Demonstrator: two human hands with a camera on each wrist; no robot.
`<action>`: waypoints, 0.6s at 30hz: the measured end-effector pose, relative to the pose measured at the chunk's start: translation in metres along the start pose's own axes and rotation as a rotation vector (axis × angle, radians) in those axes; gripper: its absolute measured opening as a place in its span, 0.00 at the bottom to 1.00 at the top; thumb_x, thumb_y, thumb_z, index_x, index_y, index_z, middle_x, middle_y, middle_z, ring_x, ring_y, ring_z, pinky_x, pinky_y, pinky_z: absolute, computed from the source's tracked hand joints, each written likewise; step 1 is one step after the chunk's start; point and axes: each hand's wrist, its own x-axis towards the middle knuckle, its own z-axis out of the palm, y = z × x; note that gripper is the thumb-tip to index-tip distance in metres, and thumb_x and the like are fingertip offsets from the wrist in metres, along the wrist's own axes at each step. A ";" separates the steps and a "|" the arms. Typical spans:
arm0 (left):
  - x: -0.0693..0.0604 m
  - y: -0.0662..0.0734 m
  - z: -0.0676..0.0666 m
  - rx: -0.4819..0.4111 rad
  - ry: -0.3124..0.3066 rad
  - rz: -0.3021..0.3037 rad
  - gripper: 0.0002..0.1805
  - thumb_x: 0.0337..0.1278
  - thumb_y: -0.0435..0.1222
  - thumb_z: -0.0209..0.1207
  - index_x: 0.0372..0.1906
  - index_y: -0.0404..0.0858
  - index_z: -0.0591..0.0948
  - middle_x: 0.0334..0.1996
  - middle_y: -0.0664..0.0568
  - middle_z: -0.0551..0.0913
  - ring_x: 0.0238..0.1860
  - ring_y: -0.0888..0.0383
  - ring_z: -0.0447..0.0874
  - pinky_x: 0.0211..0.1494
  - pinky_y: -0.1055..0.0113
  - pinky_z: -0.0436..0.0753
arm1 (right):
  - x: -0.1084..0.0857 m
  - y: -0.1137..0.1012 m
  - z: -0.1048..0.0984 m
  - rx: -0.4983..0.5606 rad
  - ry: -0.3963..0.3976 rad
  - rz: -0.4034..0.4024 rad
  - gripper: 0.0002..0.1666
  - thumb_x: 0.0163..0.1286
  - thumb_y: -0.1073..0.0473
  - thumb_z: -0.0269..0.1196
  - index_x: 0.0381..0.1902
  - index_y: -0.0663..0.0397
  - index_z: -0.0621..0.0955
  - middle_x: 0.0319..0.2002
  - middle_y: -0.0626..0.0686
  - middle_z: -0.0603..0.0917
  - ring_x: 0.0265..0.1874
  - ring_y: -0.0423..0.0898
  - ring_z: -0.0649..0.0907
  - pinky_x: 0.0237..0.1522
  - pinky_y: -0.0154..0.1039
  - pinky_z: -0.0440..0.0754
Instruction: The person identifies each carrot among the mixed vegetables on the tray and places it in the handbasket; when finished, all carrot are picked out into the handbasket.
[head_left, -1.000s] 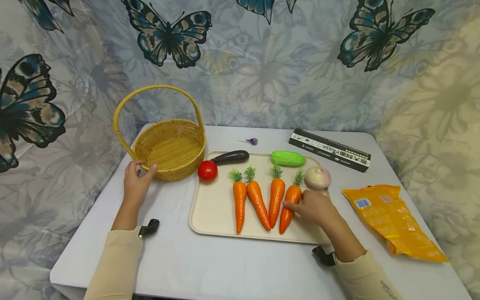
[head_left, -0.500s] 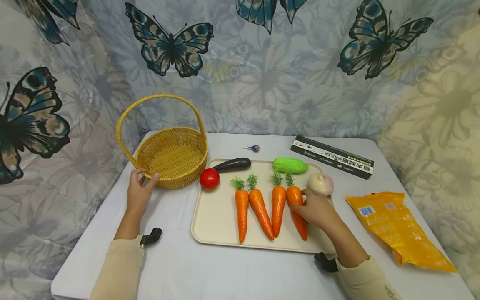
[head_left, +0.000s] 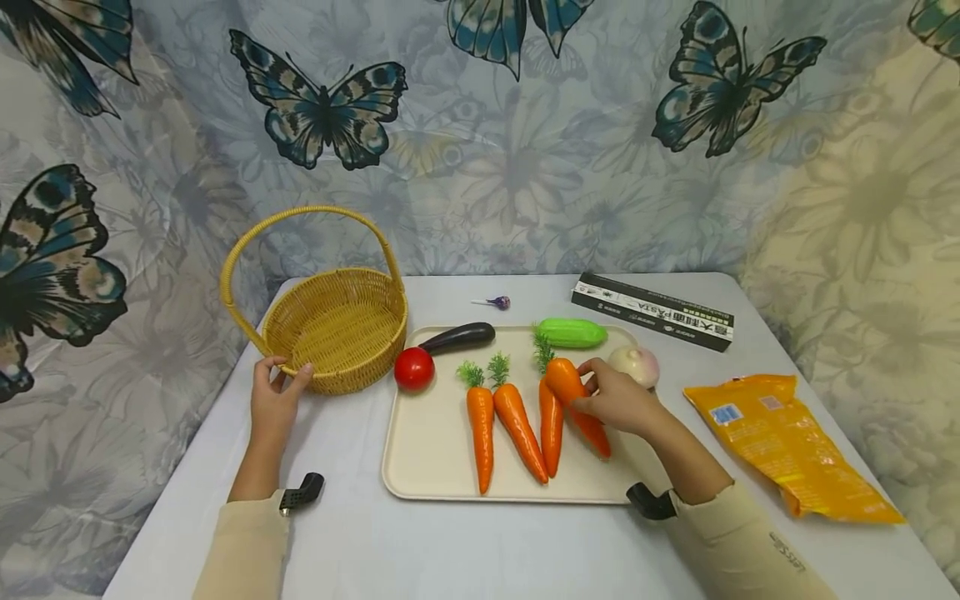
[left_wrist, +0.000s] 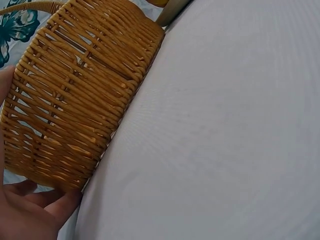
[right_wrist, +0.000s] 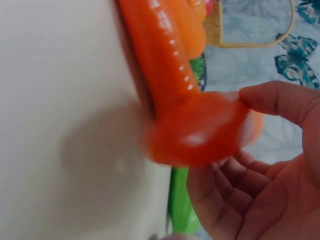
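Observation:
In the head view my right hand (head_left: 621,402) pinches a carrot (head_left: 568,382) near its thick top. This carrot lies slantwise over the carrot beside it (head_left: 551,433), and in the right wrist view my thumb and fingers grip its blurred top end (right_wrist: 200,132). Two more carrots, the leftmost (head_left: 480,433) and its neighbour (head_left: 519,423), lie on the cream tray (head_left: 431,458). My left hand (head_left: 273,412) holds the near left side of the yellow wicker basket (head_left: 367,367). In the left wrist view, fingers (left_wrist: 65,207) touch the basket's woven wall (left_wrist: 75,95).
The tray also bears a tomato (head_left: 414,369), an eggplant (head_left: 459,337), a green cucumber-like vegetable (head_left: 572,333) and an onion (head_left: 636,365). Behind it lie a lollipop (head_left: 498,302) and a black pasta box (head_left: 652,312). An orange bag (head_left: 787,446) lies at the right.
My right hand has taken hold of the rightmost carrot, turned its tip to the right and raised its top, shifting it left over its neighbour. My left hand stays at the basket.

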 end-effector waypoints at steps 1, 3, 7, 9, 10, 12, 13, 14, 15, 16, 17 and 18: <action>0.000 0.000 0.000 -0.002 0.001 0.007 0.38 0.59 0.51 0.64 0.63 0.37 0.59 0.76 0.55 0.45 0.74 0.46 0.50 0.68 0.48 0.63 | 0.004 -0.002 0.000 0.008 -0.012 -0.010 0.33 0.58 0.58 0.67 0.58 0.65 0.69 0.36 0.56 0.78 0.27 0.47 0.78 0.28 0.39 0.79; 0.001 0.000 0.000 0.001 0.003 0.021 0.37 0.59 0.51 0.64 0.63 0.37 0.59 0.76 0.55 0.45 0.74 0.46 0.50 0.68 0.48 0.63 | 0.011 -0.006 -0.002 0.025 -0.029 -0.038 0.34 0.58 0.58 0.67 0.59 0.64 0.69 0.36 0.55 0.79 0.29 0.47 0.79 0.30 0.39 0.79; 0.001 -0.001 0.000 0.007 0.012 0.039 0.36 0.59 0.52 0.64 0.61 0.39 0.60 0.76 0.54 0.44 0.74 0.45 0.50 0.69 0.48 0.63 | 0.025 -0.016 -0.001 0.059 -0.057 -0.083 0.34 0.60 0.57 0.67 0.62 0.63 0.70 0.39 0.55 0.81 0.34 0.48 0.80 0.35 0.40 0.80; 0.000 -0.004 0.000 0.005 0.011 0.038 0.35 0.59 0.51 0.64 0.61 0.40 0.60 0.76 0.54 0.44 0.74 0.46 0.49 0.69 0.48 0.62 | 0.031 -0.020 0.001 0.078 -0.072 -0.104 0.34 0.60 0.58 0.68 0.62 0.62 0.71 0.39 0.55 0.81 0.36 0.48 0.80 0.37 0.41 0.79; 0.000 -0.005 0.000 0.004 0.009 0.035 0.35 0.59 0.51 0.64 0.60 0.40 0.60 0.76 0.54 0.44 0.74 0.45 0.49 0.69 0.48 0.62 | 0.033 -0.022 0.003 0.090 -0.077 -0.108 0.34 0.60 0.58 0.68 0.62 0.61 0.71 0.39 0.55 0.81 0.37 0.49 0.80 0.38 0.41 0.79; -0.002 -0.008 -0.001 0.006 0.002 0.025 0.34 0.59 0.51 0.64 0.60 0.41 0.60 0.76 0.54 0.43 0.74 0.46 0.49 0.69 0.48 0.62 | 0.039 -0.027 0.006 0.118 -0.095 -0.113 0.33 0.61 0.57 0.69 0.62 0.59 0.72 0.40 0.54 0.81 0.38 0.49 0.80 0.39 0.42 0.79; -0.003 -0.009 -0.001 0.006 0.000 0.019 0.33 0.59 0.51 0.64 0.60 0.41 0.60 0.76 0.55 0.42 0.74 0.46 0.49 0.69 0.48 0.62 | 0.042 -0.030 0.008 0.131 -0.112 -0.120 0.33 0.61 0.57 0.70 0.62 0.59 0.72 0.41 0.54 0.81 0.38 0.49 0.80 0.39 0.42 0.79; -0.003 -0.009 -0.001 0.006 -0.002 0.017 0.33 0.59 0.51 0.64 0.60 0.41 0.60 0.76 0.55 0.42 0.74 0.46 0.49 0.69 0.48 0.62 | 0.046 -0.033 0.010 0.143 -0.126 -0.124 0.33 0.61 0.57 0.70 0.63 0.58 0.72 0.41 0.54 0.81 0.38 0.49 0.80 0.39 0.42 0.80; -0.003 -0.009 -0.001 0.006 -0.005 0.018 0.34 0.60 0.50 0.64 0.60 0.41 0.60 0.76 0.55 0.42 0.74 0.47 0.49 0.69 0.48 0.63 | 0.050 -0.037 0.012 0.151 -0.136 -0.128 0.33 0.61 0.57 0.71 0.63 0.57 0.72 0.42 0.54 0.81 0.38 0.49 0.80 0.39 0.42 0.80; -0.003 -0.009 -0.002 0.006 -0.008 0.020 0.34 0.60 0.51 0.64 0.61 0.40 0.59 0.76 0.55 0.41 0.74 0.47 0.49 0.69 0.48 0.63 | 0.054 -0.041 0.015 0.159 -0.146 -0.129 0.33 0.61 0.58 0.71 0.63 0.55 0.73 0.42 0.54 0.81 0.39 0.49 0.80 0.38 0.41 0.80; -0.003 -0.008 -0.002 0.005 -0.011 0.024 0.35 0.60 0.50 0.63 0.62 0.40 0.59 0.76 0.55 0.41 0.74 0.47 0.49 0.69 0.48 0.62 | 0.059 -0.045 0.017 0.171 -0.160 -0.141 0.33 0.62 0.58 0.71 0.63 0.55 0.73 0.43 0.55 0.81 0.39 0.49 0.81 0.38 0.42 0.81; -0.002 -0.007 -0.002 0.005 -0.014 0.028 0.36 0.60 0.50 0.63 0.62 0.39 0.58 0.76 0.56 0.41 0.74 0.47 0.48 0.69 0.48 0.62 | 0.065 -0.050 0.019 0.179 -0.169 -0.146 0.32 0.62 0.59 0.71 0.63 0.55 0.73 0.43 0.55 0.81 0.39 0.49 0.81 0.38 0.42 0.82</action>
